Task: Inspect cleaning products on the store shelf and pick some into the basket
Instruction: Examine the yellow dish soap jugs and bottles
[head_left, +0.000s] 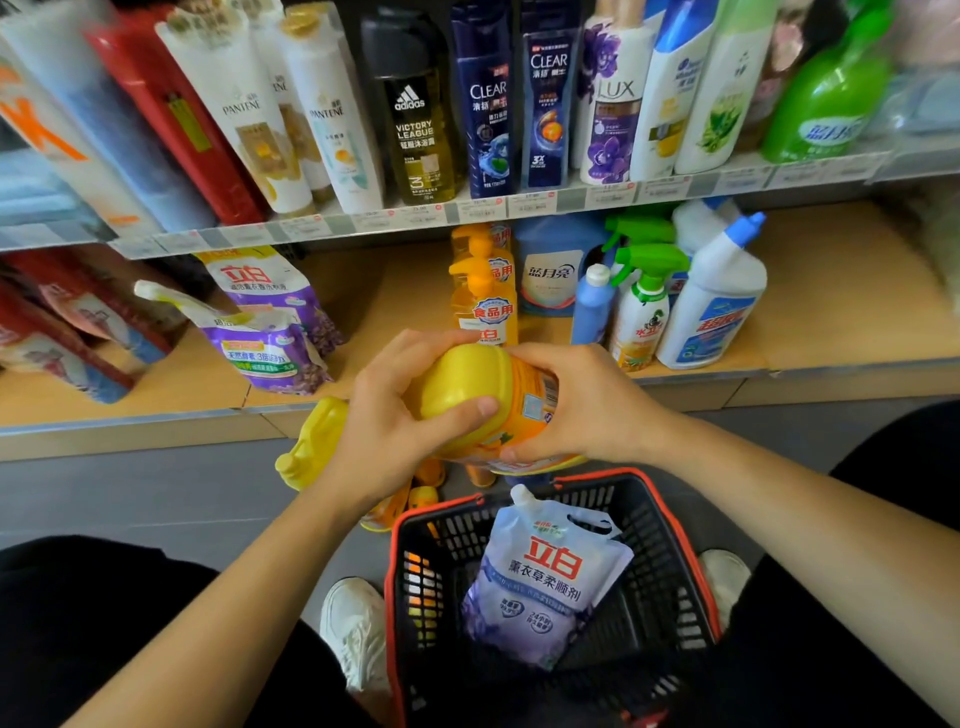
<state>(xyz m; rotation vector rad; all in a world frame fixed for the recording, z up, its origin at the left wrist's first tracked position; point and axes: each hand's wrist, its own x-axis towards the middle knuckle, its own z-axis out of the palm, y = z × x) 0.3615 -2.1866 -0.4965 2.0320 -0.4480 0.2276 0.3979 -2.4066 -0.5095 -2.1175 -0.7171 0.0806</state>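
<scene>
I hold a yellow dish-soap bottle on its side above the floor, its yellow pump sticking out to the left. My left hand grips its yellow end, thumb across it. My right hand grips the labelled body from the right. Below stands a black basket with a red rim, holding a pale purple softener pouch. On the lower shelf behind the bottle stand two more yellow pump bottles.
The lower wooden shelf carries purple refill pouches, a blue detergent jug, green-trigger sprays and a white toilet-cleaner bottle. Shampoo bottles line the upper shelf. More orange bottles lie low under my hands. My white shoes flank the basket.
</scene>
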